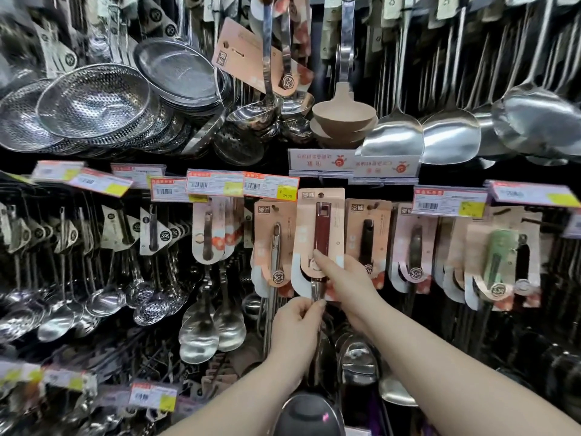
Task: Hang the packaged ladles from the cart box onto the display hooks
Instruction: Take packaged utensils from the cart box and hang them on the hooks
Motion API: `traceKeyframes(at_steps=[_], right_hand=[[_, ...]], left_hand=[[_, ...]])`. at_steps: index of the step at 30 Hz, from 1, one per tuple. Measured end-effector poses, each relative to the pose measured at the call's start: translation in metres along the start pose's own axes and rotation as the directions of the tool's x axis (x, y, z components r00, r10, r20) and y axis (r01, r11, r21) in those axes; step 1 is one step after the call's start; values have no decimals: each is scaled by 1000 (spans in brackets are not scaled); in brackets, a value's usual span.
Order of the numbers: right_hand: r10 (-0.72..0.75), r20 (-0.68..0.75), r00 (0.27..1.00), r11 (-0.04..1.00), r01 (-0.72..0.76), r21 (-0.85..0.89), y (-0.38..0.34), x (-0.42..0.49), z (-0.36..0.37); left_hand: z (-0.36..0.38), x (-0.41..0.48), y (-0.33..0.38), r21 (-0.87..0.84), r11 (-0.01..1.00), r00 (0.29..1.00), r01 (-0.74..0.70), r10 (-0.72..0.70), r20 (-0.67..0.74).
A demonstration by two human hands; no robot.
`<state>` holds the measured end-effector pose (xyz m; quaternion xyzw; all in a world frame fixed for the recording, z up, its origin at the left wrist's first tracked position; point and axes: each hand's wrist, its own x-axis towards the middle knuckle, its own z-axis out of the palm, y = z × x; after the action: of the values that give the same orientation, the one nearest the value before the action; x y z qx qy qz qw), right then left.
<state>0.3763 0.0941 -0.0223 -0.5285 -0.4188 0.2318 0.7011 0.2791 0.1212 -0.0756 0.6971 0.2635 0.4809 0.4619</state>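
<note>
Up among the hung packages (367, 234), the packaged ladle (321, 228) sits at hook height, probably almost hung. The left hand (297, 322) pinches its steel shaft (318, 289), the right hand (345, 278) grips the card (305, 234); the cart box is not visible.

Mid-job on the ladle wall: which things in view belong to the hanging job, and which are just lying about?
Job: packaged ladle, red handle, held up at the lower row; left hand pinching its shaft; right hand gripping its card.
Lying about: strainers; spatulas; beige ladle; price tags; spoons.
</note>
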Motion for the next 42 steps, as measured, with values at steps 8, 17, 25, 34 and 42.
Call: traceKeyframes(at_steps=[8,17,25,34,42], right_hand=[[35,-49,998,992,-41,-119,13,8,-5],[-51,-43,998,958,37,-283,44,23,-10],[3,-126,992,902,-58,-427,60,64,-19],[14,-211,977,826,-130,-549,71,94,-13],[162,-152,975,849,-216,-482,70,84,-9]], left_hand=[[6,12,-10,20,996,997,82,-82,-12],[12,33,-27,115,986,992,122,-123,1],[-6,45,-40,300,949,995,99,-90,-44],[-24,57,-49,335,941,998,42,-27,-48],[-34,59,-53,332,943,1000,28,-27,-7]])
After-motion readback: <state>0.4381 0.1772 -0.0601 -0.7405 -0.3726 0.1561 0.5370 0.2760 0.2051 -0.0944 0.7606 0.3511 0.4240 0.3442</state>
